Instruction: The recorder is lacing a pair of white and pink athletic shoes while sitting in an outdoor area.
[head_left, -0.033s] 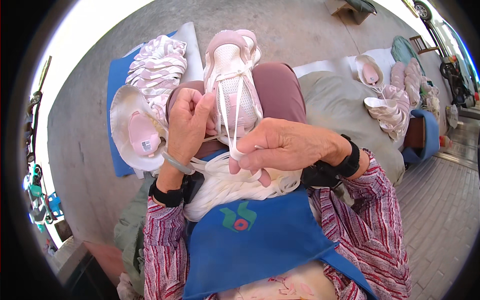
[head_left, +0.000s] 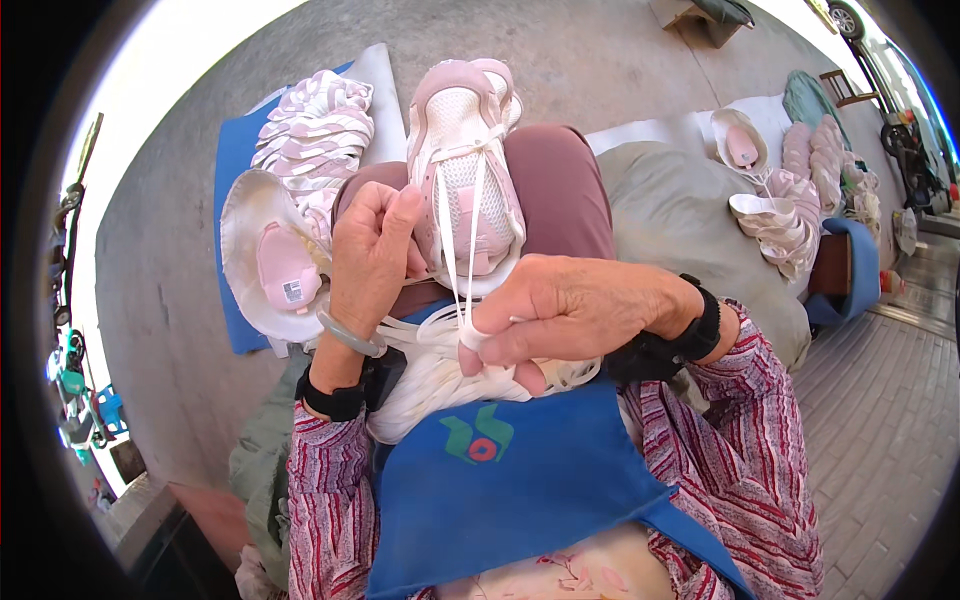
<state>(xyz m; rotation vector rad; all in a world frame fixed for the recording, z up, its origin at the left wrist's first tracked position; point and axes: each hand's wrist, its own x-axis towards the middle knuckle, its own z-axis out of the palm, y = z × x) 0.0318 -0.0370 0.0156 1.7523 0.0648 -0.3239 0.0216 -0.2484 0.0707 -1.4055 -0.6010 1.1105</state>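
A pink and white sneaker (head_left: 465, 150) rests toe-away on my knee, over maroon trousers. My left hand (head_left: 370, 260) grips its left side near the heel, a pale bangle on the wrist. My right hand (head_left: 570, 310) pinches the white lace (head_left: 455, 260), which runs taut from the eyelets down to my fingers. A bundle of loose white laces (head_left: 420, 380) lies in my lap on a blue apron (head_left: 510, 480).
More pink and white sneakers (head_left: 315, 140) are piled on a blue mat at the left, one (head_left: 265, 260) with its opening up. A grey-green sack (head_left: 680, 210) lies at the right, with further sneakers (head_left: 790, 200) and a blue crate (head_left: 850, 270) beyond it.
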